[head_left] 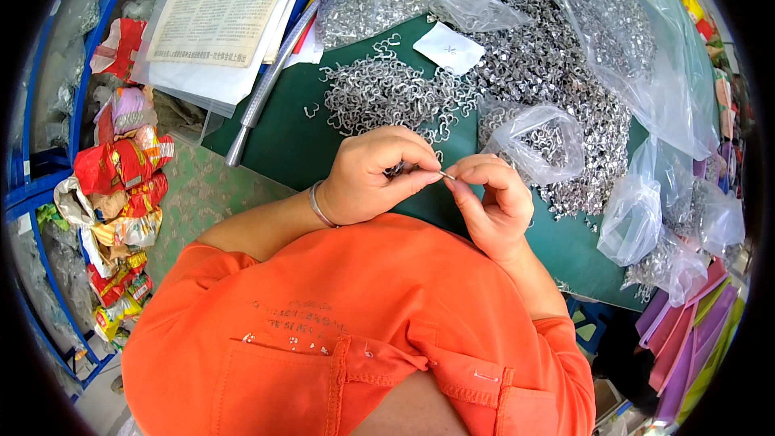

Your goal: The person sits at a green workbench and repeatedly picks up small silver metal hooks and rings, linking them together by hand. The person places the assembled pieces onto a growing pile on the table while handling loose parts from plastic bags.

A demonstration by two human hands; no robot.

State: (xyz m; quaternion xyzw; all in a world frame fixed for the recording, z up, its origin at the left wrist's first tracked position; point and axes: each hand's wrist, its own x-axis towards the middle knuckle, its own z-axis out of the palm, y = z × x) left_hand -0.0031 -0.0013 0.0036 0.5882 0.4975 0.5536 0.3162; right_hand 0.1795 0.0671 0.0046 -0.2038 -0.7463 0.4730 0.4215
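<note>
My left hand [379, 171] and my right hand [494, 203] meet at the near edge of a green table [274, 133]. Thumb and forefinger of each hand pinch a tiny thin metal piece [446, 175] between them; its exact shape is too small to make out. A few grey metal bits [395, 169] show under the curled fingers of my left hand. Just beyond lies a loose pile of curved, hook-like metal pieces [379, 89]. To the right of it spreads a larger heap of small shiny metal clips [593, 125].
An open clear bag [537, 145] of hooks stands beyond my right hand. A large plastic bag [662, 73] covers part of the clip heap. White paper [449, 48] lies between the piles. At left are a metal rod [270, 77] and newspaper sheets [218, 16]; colourful wrappers [121, 165] hang beside.
</note>
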